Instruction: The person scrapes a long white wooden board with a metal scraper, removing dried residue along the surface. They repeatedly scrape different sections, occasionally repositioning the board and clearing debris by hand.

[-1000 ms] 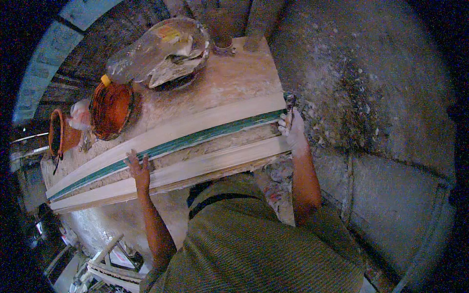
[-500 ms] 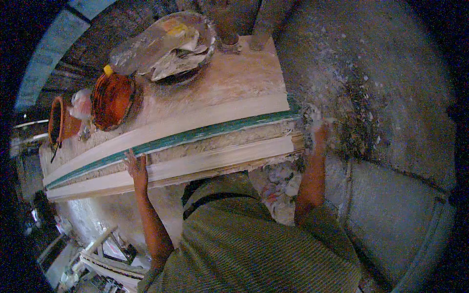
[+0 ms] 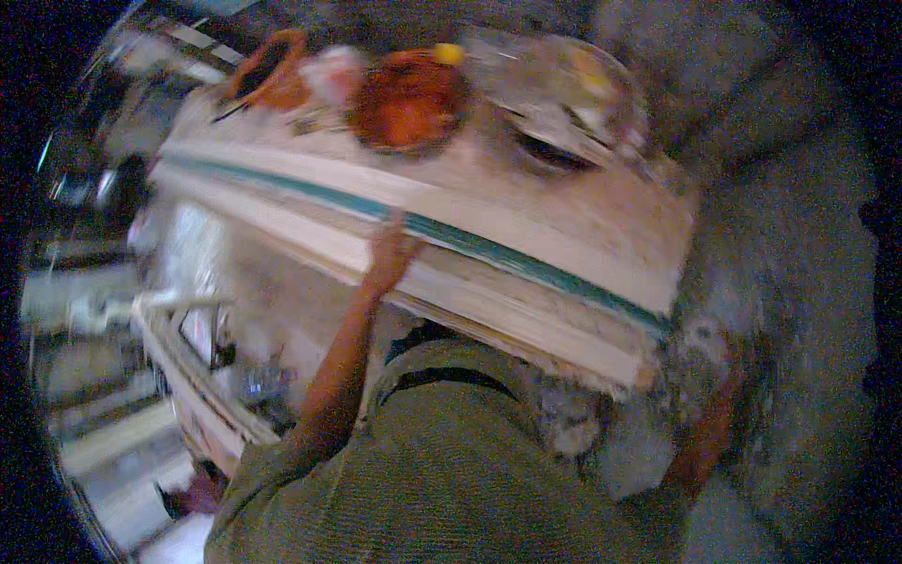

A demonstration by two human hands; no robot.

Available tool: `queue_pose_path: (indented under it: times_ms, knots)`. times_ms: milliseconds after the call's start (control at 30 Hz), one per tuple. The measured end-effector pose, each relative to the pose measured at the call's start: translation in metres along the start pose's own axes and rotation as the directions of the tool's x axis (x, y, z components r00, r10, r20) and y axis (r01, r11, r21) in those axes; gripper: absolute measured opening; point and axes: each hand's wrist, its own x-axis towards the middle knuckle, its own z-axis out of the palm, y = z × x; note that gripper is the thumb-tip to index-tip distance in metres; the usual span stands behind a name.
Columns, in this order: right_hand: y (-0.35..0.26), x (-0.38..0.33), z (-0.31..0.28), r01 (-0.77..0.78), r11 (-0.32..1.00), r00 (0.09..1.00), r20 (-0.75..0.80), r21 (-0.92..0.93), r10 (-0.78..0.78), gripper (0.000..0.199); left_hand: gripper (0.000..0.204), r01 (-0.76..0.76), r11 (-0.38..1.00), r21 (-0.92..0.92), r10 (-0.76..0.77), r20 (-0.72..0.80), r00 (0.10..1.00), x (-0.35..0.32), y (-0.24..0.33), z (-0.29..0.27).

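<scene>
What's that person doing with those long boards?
A person in a green shirt presses the left hand flat on a stack of long pale boards, one with a green edge. The right arm reaches to the boards' end, but its hand is blurred. Orange bowls and a bag-filled pan sit behind.

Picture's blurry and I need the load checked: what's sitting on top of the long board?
On the board sit two orange bowls and a crumpled plastic sheet. The left hand rests on its near edge. What lies under the plastic is hidden.
</scene>
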Motion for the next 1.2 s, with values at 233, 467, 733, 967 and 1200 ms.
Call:
queue_pose_path:
  times_ms: [233, 467, 733, 967, 1200]
  knots:
    - [-0.093, 0.066, 0.034, 0.131, 0.991, 0.991, -0.013, 0.036, -0.13, 0.028, 0.069, -0.069, 0.997, 0.043, 0.074, -0.127, 0.989, -0.042, 0.016, -0.01]
    - [-0.269, 0.165, 0.135, 0.307, 0.936, 0.947, 0.045, 0.17, -0.318, 0.026, 0.066, 0.045, 0.998, 0.033, -0.036, -0.213, 0.976, -0.053, -0.036, -0.028]
    - [-0.497, 0.259, 0.236, 0.586, 0.788, 0.806, -0.031, 0.191, -0.592, 0.02, 0.067, -0.031, 0.994, 0.102, 0.071, -0.417, 0.906, -0.061, -0.119, -0.094]
    - [-0.679, 0.36, 0.317, 0.551, 0.835, 0.834, -0.054, 0.015, -0.549, 0.024, 0.067, -0.06, 0.998, 0.022, 0.064, -0.388, 0.92, -0.038, -0.26, -0.192]
    - [-0.836, 0.418, 0.389, 0.578, 0.807, 0.816, -0.084, 0.121, -0.572, 0.023, 0.067, 0.074, 0.996, -0.051, -0.085, -0.28, 0.956, -0.061, -0.397, -0.321]
